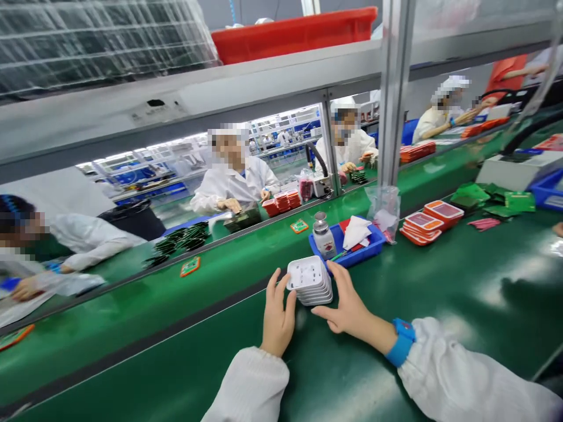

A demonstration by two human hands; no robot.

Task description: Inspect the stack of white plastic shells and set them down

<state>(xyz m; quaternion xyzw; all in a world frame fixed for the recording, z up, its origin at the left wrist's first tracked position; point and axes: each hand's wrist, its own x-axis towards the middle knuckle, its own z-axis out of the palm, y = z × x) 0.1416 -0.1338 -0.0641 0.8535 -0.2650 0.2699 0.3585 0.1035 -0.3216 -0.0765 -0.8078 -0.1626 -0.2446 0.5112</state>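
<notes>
Cupping a stack of white plastic trays (pixel 310 282) between both bare hands on the green belt (pixel 440 293).

Left hand (pixel 278 316) stands at the stack's nine o'clock side, fingers upright and lightly spread against its edge; right hand (pixel 347 308) presses in from three o'clock, thumb low under the stack's near corner, so the pile is held between the two palms. A blue wristband (pixel 402 341) sits on the right wrist, at four o'clock from the stack. At one o'clock, just behind, a blue tray (pixel 372 246) holds a pump bottle (pixel 324 235) and a white cloth (pixel 356 231). Farther toward two o'clock lie stacked red-rimmed trays (pixel 428 223). Across the line, from ten to two o'clock, people in white coats work at their own stations.
</notes>
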